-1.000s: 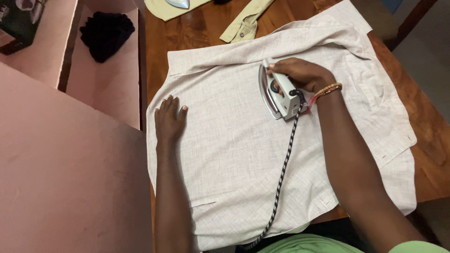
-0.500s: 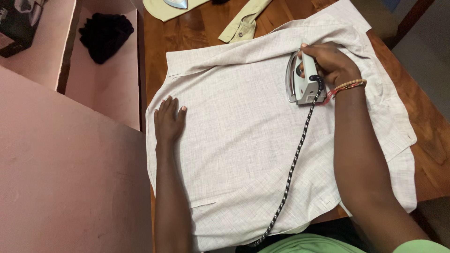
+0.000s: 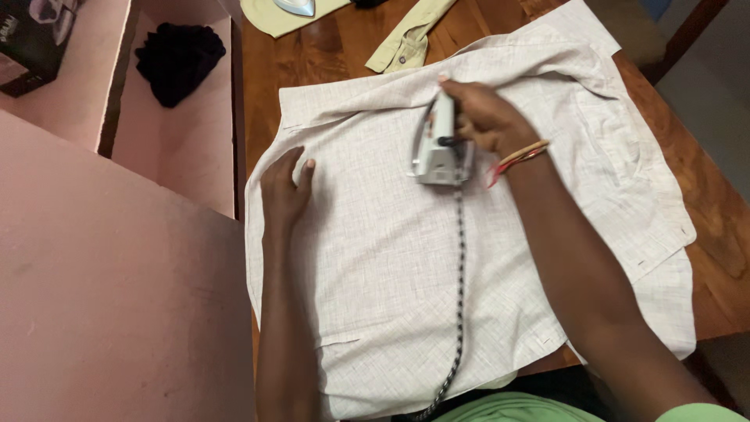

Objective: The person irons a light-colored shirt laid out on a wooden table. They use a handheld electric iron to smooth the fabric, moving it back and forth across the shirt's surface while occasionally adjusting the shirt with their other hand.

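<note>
Pressing step: iron (image 3: 434, 144) is gripped by right hand (image 3: 486, 117) fingers; shirt (image 3: 391, 234) is pinned by flattened left hand (image 3: 285, 191); smooth strokes judged needed.

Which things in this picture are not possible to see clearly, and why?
Head view:
- Iron: blurred, handle covered by the right hand.
- Cord: plug end cut off by the bottom edge.
- Pale shirt: part under the left hand hidden.
- Dark box: cut by the top-left corner.
</note>
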